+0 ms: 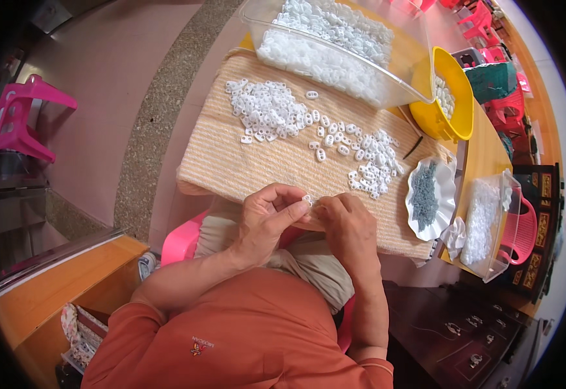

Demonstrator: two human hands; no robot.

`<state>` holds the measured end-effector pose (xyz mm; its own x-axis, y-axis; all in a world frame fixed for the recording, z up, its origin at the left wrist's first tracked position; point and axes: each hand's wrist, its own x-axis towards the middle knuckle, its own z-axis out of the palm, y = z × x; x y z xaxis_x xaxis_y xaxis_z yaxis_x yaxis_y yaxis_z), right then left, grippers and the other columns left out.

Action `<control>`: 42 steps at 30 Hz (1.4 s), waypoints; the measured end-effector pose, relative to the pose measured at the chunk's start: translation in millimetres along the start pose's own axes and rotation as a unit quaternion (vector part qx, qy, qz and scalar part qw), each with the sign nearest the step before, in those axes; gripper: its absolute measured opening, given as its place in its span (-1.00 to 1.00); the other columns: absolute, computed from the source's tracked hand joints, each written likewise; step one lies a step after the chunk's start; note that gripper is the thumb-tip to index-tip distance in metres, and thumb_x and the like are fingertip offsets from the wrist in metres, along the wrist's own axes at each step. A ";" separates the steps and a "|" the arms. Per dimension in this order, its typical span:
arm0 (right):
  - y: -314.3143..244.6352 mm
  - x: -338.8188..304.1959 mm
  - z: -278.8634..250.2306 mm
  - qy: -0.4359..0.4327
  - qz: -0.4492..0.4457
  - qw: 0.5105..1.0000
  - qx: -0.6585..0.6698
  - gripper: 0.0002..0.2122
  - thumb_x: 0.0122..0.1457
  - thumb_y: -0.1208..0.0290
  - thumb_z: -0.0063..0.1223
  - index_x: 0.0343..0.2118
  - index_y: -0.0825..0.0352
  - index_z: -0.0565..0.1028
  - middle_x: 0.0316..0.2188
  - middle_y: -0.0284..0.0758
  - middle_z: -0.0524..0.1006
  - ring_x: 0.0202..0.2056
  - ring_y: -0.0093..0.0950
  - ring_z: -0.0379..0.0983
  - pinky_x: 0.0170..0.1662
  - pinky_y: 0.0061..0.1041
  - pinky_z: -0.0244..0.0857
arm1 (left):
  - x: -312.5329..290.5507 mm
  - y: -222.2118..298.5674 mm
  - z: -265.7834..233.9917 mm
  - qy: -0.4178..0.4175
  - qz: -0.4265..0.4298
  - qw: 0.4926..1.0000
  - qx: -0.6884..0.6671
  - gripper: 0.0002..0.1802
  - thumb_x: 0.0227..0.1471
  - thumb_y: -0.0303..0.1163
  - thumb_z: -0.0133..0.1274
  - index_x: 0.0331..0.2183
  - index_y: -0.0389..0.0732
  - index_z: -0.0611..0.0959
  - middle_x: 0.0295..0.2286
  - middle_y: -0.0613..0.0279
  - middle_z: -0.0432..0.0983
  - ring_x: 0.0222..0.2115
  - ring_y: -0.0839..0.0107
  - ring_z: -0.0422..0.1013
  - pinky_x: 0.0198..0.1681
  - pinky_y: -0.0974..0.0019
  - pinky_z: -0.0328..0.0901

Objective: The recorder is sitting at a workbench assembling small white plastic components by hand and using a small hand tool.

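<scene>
Between thumb and index finger, my left hand (271, 217) pinches a small white two-holed plastic piece (307, 200) over the table's near edge. Close beside it, my right hand (348, 223) has its fingertips pressed together; whatever they hold is too small or hidden to make out. Ahead on the striped cloth (231, 162) lies a large pile of white two-holed pieces (263, 107). A second, looser pile (377, 159) sits to its right, with several single pieces scattered between. A white wavy-rimmed dish (446, 211) holds tiny grey-blue parts (425, 194).
A clear plastic bin (412, 87) of white pieces stands at the far side, with a yellow bowl (463, 107) beside it. A dark thin tool (414, 146) lies near the bowl. Another clear box (497, 240) is at right. A pink stool (20, 123) stands at left.
</scene>
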<state>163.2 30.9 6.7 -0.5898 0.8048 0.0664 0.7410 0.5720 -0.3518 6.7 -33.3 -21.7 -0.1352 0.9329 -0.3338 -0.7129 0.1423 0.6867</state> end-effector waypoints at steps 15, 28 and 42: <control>3.4 6.6 -20.9 -0.067 -0.072 0.992 0.085 -0.76 -0.02 0.60 0.10 -0.23 0.33 0.49 -0.46 -0.24 0.46 -0.44 -0.32 0.44 -0.40 -0.43 0.33 | 0.0 -0.4 1.0 -0.004 -0.009 1.000 0.017 -0.83 0.03 -0.55 0.10 -0.26 -0.31 0.54 -0.42 0.23 0.52 -0.41 0.55 0.46 -0.29 0.48 0.41; 39.0 -14.8 15.3 -0.084 0.167 0.837 0.514 -0.70 0.04 0.54 0.13 -0.11 0.39 0.48 -0.37 -0.43 0.50 -0.32 -0.65 0.40 -0.23 -0.62 0.30 | 1.0 -3.2 1.4 -0.008 -0.022 0.998 0.063 -0.83 0.01 -0.56 0.10 -0.27 -0.32 0.55 -0.44 0.20 0.52 -0.45 0.52 0.47 -0.32 0.44 0.42; 42.3 -15.8 23.6 -0.063 0.089 0.844 0.526 -0.69 0.08 0.63 0.14 -0.08 0.43 0.45 -0.42 -0.33 0.50 -0.47 -0.61 0.44 -0.43 -0.62 0.43 | 0.4 -3.7 -2.0 -0.036 -0.038 0.996 0.078 -0.78 0.02 -0.51 0.11 -0.24 -0.36 0.53 -0.41 0.22 0.51 -0.44 0.57 0.46 -0.32 0.51 0.42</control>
